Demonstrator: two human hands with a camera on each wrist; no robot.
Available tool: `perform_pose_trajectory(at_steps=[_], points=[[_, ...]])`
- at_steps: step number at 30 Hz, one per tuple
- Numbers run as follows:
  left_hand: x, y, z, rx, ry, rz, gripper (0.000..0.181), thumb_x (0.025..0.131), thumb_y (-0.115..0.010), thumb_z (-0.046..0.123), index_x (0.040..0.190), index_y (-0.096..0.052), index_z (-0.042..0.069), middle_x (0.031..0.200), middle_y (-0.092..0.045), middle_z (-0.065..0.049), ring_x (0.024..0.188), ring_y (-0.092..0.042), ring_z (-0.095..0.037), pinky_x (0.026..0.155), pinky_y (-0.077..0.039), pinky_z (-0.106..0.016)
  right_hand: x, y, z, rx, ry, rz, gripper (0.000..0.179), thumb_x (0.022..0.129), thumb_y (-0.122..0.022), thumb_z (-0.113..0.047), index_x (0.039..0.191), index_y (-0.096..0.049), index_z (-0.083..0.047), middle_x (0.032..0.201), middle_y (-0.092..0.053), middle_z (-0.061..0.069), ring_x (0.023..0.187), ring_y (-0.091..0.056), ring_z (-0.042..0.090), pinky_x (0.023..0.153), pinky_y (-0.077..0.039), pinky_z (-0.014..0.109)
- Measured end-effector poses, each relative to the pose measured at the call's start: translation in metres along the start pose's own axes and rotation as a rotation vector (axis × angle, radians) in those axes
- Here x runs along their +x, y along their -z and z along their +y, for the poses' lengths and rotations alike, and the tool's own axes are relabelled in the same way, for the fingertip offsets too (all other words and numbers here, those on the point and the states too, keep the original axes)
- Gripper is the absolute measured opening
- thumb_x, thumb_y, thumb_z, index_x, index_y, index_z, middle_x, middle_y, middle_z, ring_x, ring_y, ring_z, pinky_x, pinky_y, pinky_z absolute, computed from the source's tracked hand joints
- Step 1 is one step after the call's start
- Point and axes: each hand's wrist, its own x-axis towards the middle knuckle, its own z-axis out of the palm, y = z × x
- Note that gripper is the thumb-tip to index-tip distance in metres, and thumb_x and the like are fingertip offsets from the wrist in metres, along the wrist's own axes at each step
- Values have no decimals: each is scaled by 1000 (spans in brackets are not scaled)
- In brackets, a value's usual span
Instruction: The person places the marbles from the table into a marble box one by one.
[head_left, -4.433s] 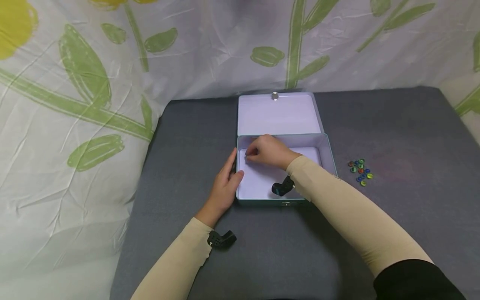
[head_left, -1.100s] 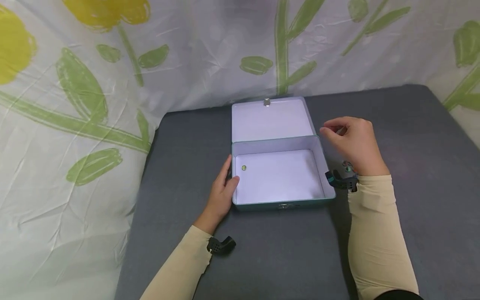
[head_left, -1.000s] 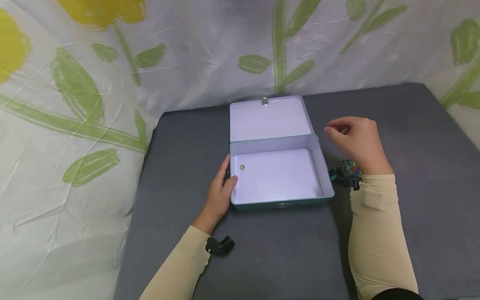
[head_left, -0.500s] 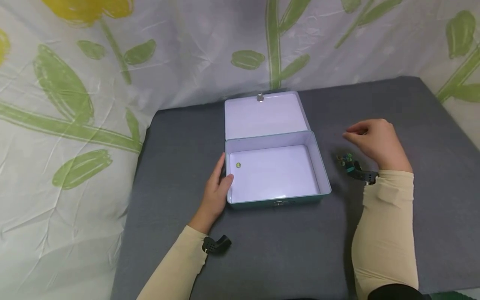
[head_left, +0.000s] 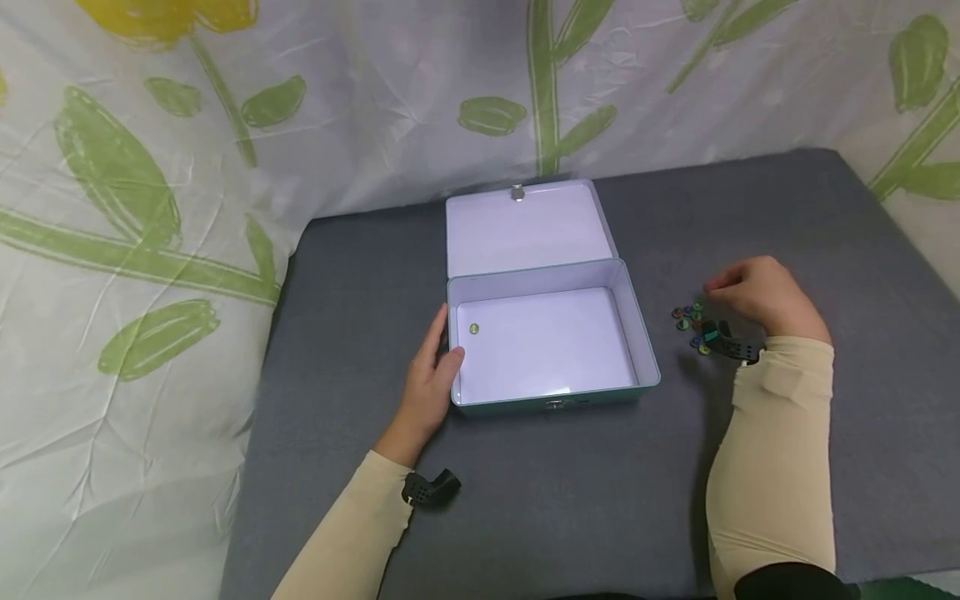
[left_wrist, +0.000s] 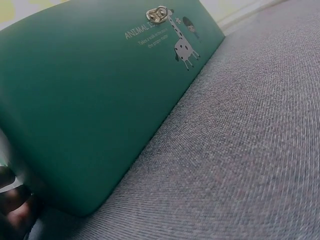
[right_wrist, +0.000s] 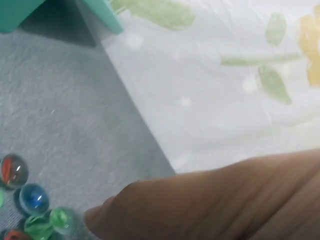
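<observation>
A shallow green tin box with a white inside lies open on the grey cloth, its lid folded back. Inside, near the left wall, lies one yellow-green marble. My left hand holds the box's left wall, thumb over the rim and fingers along the outside. To the right of the box sits a group of several glass marbles. Over their far right side hovers my right hand, fingers loosely bent. The right wrist view shows its thumb right beside a green marble.
Grey cloth covers the table. A white curtain with printed flowers and leaves hangs behind and at the left. Black wrist cameras sit on both sleeves. The box front carries a metal clasp and a giraffe print.
A marble now rests in the box, where my right hand was 4.4 s ago. That hand has moved right, then down close to the marbles. My left hand stays at the box.
</observation>
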Motion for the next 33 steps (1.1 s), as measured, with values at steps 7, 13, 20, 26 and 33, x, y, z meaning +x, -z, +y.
perform_pose_trajectory(at_steps=[7,13,20,26,33], points=[[2,1,-15,4,-35,24,62,102,-45,19,157,-18,28,160,-23,1,142,-27,-19,112,-22,-50,8,-6,6,-6,9,-30,37,92,-61,-25,113,-70,5,114,-66,27,102,-60,37,79,-48,48],[4,1,-13,1,-9,18,62,102,-45,20,157,-19,29,160,-25,0,131,-44,-27,105,-34,-47,8,-7,6,2,-1,-67,42,92,-63,-29,114,-68,7,117,-64,28,109,-56,41,85,-46,54],[-1,3,15,-18,5,-18,62,102,-42,13,158,-16,12,162,-20,-10,140,-33,-29,109,-30,-49,9,-8,7,-21,-3,-86,42,92,-63,-31,110,-69,7,111,-66,25,102,-58,37,79,-48,49],[-5,4,25,32,-2,-31,60,103,-38,13,157,-14,7,163,-16,-8,148,-14,-14,117,-15,-47,10,-10,6,-44,15,-64,40,92,-64,-29,105,-70,8,103,-69,23,93,-60,33,72,-49,43],[-6,4,25,30,-12,-24,60,103,-38,13,157,-14,7,163,-16,-10,148,-13,-13,118,-14,-46,3,-7,2,-26,10,26,38,93,-60,-30,103,-72,4,102,-69,20,85,-57,28,63,-46,37]])
